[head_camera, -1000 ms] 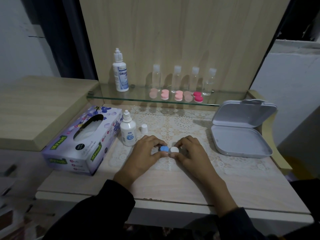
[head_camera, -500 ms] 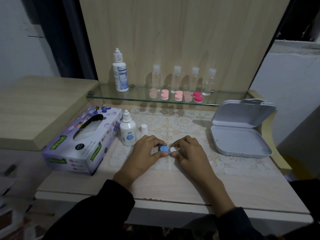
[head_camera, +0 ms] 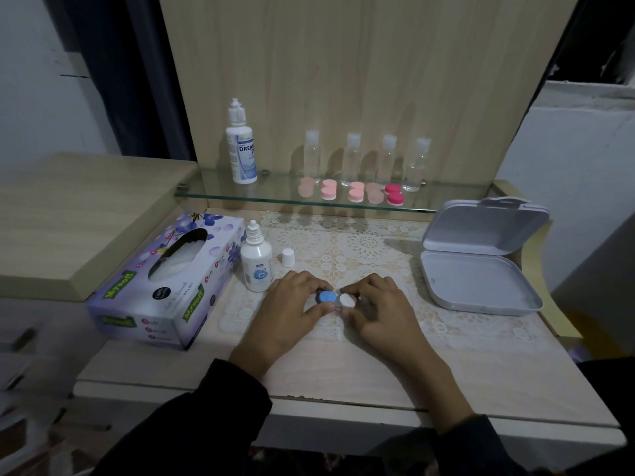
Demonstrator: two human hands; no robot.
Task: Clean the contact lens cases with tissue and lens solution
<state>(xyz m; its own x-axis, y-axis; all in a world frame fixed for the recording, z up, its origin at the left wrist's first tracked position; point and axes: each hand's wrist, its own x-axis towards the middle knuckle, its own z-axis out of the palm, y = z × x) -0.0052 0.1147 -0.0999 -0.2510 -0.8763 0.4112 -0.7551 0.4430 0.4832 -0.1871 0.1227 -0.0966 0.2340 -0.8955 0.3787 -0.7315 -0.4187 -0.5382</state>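
Inspector: Pose of the left hand?

Technician: Left hand [head_camera: 292, 309] sits low over the table [head_camera: 343, 376], palm down. The forearm comes in from the near edge in a dark sleeve. Thumb and curled fingers pinch the blue cap [head_camera: 326, 297] of the contact lens case [head_camera: 336, 299].

Inspector: Right hand?

Technician: Right hand [head_camera: 378, 312] mirrors it, palm down, with thumb and curled fingers gripping the white cap [head_camera: 347, 300]. The fingertips of the two hands almost meet over the case.

Inspector: Case location?

Technician: On the lace mat [head_camera: 360, 245] near the middle of the table, between the hands. The caps lie side by side, blue on the left and white on the right. Whether either cap is unscrewed cannot be determined.

Inspector: Supplies?

Technician: Solution bottle [head_camera: 257, 266] stands upright and uncapped, just left of the left hand. Its small cap [head_camera: 288, 258] stands beside it. Tissue box [head_camera: 165, 283] lies just left of the bottle. An open grey box [head_camera: 481, 280] lies well apart on the right.
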